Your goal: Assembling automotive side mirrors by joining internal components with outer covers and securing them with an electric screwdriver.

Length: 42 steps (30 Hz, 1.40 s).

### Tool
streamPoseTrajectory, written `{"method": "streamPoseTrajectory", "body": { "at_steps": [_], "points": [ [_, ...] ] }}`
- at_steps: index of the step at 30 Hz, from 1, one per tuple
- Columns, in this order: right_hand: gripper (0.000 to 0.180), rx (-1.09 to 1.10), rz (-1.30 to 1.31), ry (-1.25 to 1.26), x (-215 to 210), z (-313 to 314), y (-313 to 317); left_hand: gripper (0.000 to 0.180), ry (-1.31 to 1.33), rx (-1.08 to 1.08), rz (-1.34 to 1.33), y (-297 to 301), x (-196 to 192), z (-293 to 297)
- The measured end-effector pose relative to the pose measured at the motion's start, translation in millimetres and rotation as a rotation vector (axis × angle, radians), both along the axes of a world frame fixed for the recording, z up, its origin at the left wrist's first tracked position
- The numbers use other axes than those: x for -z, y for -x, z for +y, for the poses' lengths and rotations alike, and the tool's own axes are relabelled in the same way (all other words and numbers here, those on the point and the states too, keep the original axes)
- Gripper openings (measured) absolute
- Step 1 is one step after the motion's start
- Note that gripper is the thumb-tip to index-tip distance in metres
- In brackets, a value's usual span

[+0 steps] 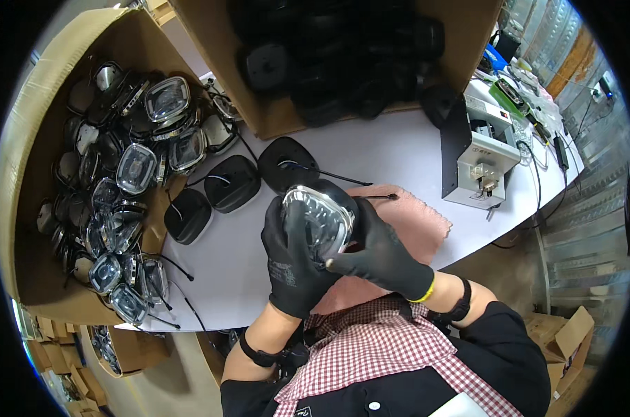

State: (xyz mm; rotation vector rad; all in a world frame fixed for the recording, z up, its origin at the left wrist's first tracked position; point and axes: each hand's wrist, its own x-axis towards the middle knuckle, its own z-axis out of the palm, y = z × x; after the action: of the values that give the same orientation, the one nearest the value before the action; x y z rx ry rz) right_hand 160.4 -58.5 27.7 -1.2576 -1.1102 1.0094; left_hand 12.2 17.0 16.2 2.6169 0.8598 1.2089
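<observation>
Plainly, in the head view, two black-gloved hands, the left (287,257) and the right (384,254), are curled partway closed around one clear-lensed lamp (320,221), held in front of the chest above one pink cloth (420,226). Three black housings (233,193) sit on the white table (214,288), near one benchtop machine (476,156) and two large cardboard boxes (23,201) of parts too heaped to count.

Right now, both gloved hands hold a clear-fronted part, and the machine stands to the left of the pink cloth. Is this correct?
No: the head view shows the machine standing to the right of the pink cloth. The gloved left hand and right hand do hold a clear-fronted part.
</observation>
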Motion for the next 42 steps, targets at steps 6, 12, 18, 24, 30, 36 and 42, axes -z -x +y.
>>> {"method": "streamPoseTrajectory", "body": {
  "at_steps": [6,12,18,24,30,36,42],
  "points": [
    [0.080,0.107,0.083,-0.140,20,9,4,0.107,0.030,0.005,0.087,5,0,-13],
    [0.084,0.044,-0.225,-0.161,8,-18,-5,0.102,1.201,0.358,-0.546,13,-39,-10],
    [0.083,0.057,-0.140,-0.236,17,-10,-4,0.094,0.395,0.275,-0.185,15,-14,10],
    [0.115,-0.366,0.323,-0.020,10,-5,-10,0.040,1.416,0.466,-0.528,22,2,19],
    [0.118,-0.275,0.269,-0.128,28,1,-9,0.061,1.075,0.259,-0.420,6,-12,11],
    [0.106,-0.243,0.375,-0.021,21,-9,-7,0.112,1.108,0.312,-0.258,12,-25,-15],
    [0.101,-0.213,0.297,-0.002,28,-12,-8,0.114,1.030,0.351,-0.135,16,-25,-16]
  ]
}}
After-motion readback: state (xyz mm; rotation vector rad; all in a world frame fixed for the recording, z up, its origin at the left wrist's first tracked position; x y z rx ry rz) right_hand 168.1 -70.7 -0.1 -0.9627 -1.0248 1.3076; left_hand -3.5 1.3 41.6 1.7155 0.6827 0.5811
